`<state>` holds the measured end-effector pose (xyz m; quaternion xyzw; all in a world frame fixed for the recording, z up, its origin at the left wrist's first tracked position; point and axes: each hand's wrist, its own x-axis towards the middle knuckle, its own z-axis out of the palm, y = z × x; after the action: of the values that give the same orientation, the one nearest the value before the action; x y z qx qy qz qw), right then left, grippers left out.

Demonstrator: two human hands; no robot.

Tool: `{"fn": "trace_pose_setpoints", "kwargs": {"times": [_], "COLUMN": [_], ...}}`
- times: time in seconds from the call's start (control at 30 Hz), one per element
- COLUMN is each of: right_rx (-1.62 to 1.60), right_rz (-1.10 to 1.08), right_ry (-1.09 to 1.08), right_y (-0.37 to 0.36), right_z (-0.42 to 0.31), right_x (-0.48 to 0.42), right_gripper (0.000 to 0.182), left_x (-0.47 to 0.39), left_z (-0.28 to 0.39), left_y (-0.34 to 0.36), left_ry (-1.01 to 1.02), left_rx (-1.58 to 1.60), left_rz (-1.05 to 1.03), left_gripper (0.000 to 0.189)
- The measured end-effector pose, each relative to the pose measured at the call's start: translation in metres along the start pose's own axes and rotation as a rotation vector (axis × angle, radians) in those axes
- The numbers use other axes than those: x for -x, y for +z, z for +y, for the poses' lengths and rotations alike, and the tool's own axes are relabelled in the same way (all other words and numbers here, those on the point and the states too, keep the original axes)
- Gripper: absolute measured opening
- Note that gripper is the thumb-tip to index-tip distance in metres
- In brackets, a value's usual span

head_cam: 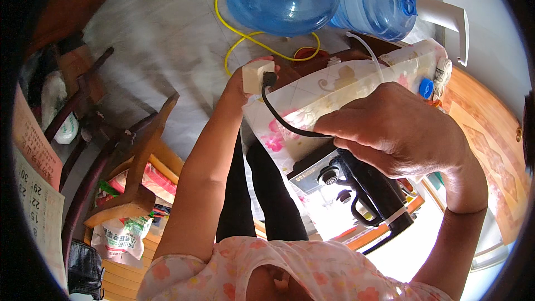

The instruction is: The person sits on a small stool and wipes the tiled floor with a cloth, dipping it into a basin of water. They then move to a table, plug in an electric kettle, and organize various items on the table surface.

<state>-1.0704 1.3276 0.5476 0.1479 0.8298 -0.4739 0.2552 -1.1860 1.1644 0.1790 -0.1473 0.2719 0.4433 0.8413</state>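
My left hand (239, 85) is wrapped behind a pale socket block (253, 77), above the table's left edge. A black plug (269, 79) sits in the side of this block. From the plug, a black power cord (286, 123) curves down and right to my right hand (395, 129), which pinches it between thumb and fingers. Beneath the right hand stands a shiny appliance (311, 174) with round knobs, beside a black handled vessel (378, 194) that looks like a kettle. My right hand partly hides both, and bright glare washes out the area around them.
A flowered cover (273, 133) lies over the table. Behind it stand large blue water bottles (284, 4), one fitted with a white pump (449, 19). Yellow tubing (246, 35) loops on the floor. At left are a wooden chair (140, 192) and packaged food (123, 238).
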Motion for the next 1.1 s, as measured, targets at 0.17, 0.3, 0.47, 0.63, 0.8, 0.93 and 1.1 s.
{"fn": "trace_pose_setpoints", "kwargs": {"times": [0.17, 0.3, 0.47, 0.63, 0.8, 0.93, 1.1], "right_rx": [0.100, 0.159, 0.081, -0.359, -0.852, -1.080, -1.235], "right_rz": [-0.058, -0.005, 0.033, -0.024, -0.003, 0.207, 0.343], "right_ry": [0.022, -0.058, -0.054, 0.231, 0.412, 0.621, 0.675], "right_y": [-0.010, 0.004, 0.045, 0.079, 0.114, 0.119, 0.156], "right_z": [-0.023, -0.035, -0.051, -0.065, -0.079, -0.103, -0.109], "right_x": [0.002, -0.004, -0.020, -0.055, -0.070, -0.052, -0.039], "right_gripper": [0.023, 0.037, 0.037, 0.039, 0.039, 0.035, 0.040], "left_x": [0.043, 0.095, 0.157, 0.204, 0.227, 0.236, 0.261], "left_z": [0.004, 0.015, 0.019, 0.007, -0.017, -0.036, -0.040], "left_y": [-0.026, -0.009, 0.031, 0.035, 0.098, 0.134, 0.146], "left_ry": [0.170, 0.255, 0.350, 0.363, 0.502, 0.548, 0.469], "left_rx": [0.281, 0.514, 0.547, 0.532, 0.351, 0.270, 0.058], "left_rz": [0.142, 0.112, -0.131, -0.069, -0.132, 0.011, 0.079], "left_gripper": [0.036, 0.027, 0.025, 0.037, 0.042, 0.040, 0.043]}}
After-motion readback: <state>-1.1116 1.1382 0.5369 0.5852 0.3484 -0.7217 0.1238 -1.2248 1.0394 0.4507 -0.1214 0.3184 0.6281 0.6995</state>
